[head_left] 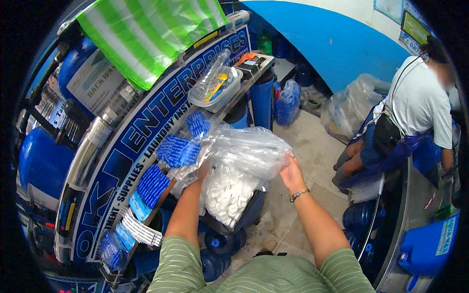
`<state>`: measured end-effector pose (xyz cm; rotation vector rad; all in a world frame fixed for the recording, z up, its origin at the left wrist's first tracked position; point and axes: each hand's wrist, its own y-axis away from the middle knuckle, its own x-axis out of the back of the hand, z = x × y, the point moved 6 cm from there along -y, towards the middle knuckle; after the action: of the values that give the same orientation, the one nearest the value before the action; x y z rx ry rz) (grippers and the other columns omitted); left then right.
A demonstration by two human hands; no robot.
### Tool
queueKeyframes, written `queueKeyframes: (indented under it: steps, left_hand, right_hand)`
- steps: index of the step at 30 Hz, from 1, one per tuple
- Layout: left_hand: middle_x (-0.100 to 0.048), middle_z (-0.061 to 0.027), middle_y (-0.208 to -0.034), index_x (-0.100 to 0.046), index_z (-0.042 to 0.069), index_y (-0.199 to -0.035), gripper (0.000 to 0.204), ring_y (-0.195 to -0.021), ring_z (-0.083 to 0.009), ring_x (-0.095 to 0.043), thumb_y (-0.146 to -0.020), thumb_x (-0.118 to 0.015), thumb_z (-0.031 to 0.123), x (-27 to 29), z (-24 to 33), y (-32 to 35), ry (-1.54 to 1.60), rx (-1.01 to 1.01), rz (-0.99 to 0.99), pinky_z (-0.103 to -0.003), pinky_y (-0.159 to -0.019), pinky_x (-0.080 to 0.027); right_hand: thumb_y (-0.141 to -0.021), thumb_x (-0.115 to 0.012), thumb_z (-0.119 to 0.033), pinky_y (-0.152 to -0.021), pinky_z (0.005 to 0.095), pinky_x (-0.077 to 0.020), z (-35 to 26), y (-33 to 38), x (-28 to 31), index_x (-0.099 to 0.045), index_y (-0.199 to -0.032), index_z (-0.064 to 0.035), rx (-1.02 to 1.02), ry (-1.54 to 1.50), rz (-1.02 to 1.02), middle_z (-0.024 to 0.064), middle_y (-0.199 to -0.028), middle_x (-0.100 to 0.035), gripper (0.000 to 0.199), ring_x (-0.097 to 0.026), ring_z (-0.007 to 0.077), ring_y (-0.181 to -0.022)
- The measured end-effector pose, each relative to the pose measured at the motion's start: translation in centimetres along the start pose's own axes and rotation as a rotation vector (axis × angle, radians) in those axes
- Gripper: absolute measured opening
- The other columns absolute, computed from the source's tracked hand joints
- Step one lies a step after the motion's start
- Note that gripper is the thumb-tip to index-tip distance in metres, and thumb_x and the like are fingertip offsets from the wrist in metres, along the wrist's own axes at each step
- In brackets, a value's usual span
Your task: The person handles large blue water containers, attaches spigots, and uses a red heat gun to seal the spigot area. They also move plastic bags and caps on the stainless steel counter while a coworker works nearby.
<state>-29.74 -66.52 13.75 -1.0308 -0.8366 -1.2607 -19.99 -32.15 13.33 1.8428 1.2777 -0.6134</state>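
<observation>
In the head view, the person's right hand (291, 175) is reaching to the right side of a clear plastic bag (249, 149), its fingers pinching the film at the edge. The left hand (203, 169) is disappearing behind the bag's crumpled left side, so whether its fingers are spread or pressed together I cannot tell. The bag is hanging between the two hands, its lower part bulging with small white pieces (228, 195) and resting at a dark bin (254, 207). Just left of it, blue printed packs (178, 151) are lying in a row beside a long sign panel (134, 141). Farther up, a clear plastic tub (217, 100) is holding a clear bottle (218, 63) and other small things. Large blue water bottles (215, 263) are standing below the left forearm. On the right, a co-worker in a white shirt (415, 93) is leaning toward a metal table (391, 273), where a blue container (425, 249) is sitting.
</observation>
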Motion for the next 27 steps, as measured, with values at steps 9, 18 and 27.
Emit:
queueKeyframes:
  steps: [9,18,27]
  left_hand:
    - [-0.054,-0.0183,-0.129,-0.045,0.005,-0.135,0.06,-0.12,-0.0339,-0.05,-0.092,-0.05,0.046,-1.7,-6.6,-1.1,-0.072,-0.193,-0.144,-0.043,-0.106,-0.033]
    - [-0.058,-0.0175,-0.123,-0.052,0.002,-0.128,0.058,-0.116,-0.0329,-0.053,-0.092,-0.05,0.047,1.4,-4.5,-1.0,-0.19,-0.134,-0.278,-0.042,-0.103,-0.037]
    - [-0.063,-0.0147,-0.113,-0.061,0.003,-0.112,0.04,-0.104,-0.0294,-0.058,-0.092,-0.053,0.037,5.5,-0.4,4.2,0.128,0.021,0.019,-0.038,-0.092,-0.045]
  right_hand:
    - [-0.089,-0.061,-0.038,-0.11,0.0452,-0.0198,2.2,2.0,3.3,-0.042,-0.133,-0.0066,-0.2,0.601,0.15,0.0084,-0.136,-0.046,0.058,-0.039,0.0237,-0.127]
    - [-0.085,-0.059,-0.049,-0.112,0.0526,-0.0105,0.1,5.5,3.4,-0.036,-0.14,-0.0115,-0.073,0.327,0.29,0.0089,-0.144,-0.038,0.07,-0.026,0.0269,-0.136]
    - [-0.084,-0.066,-0.015,-0.092,0.0358,-0.0397,8.2,10.5,-3.3,-0.061,-0.099,-0.0111,0.479,1.301,-0.156,0.0082,-0.105,-0.057,0.017,-0.052,0.0252,-0.099]
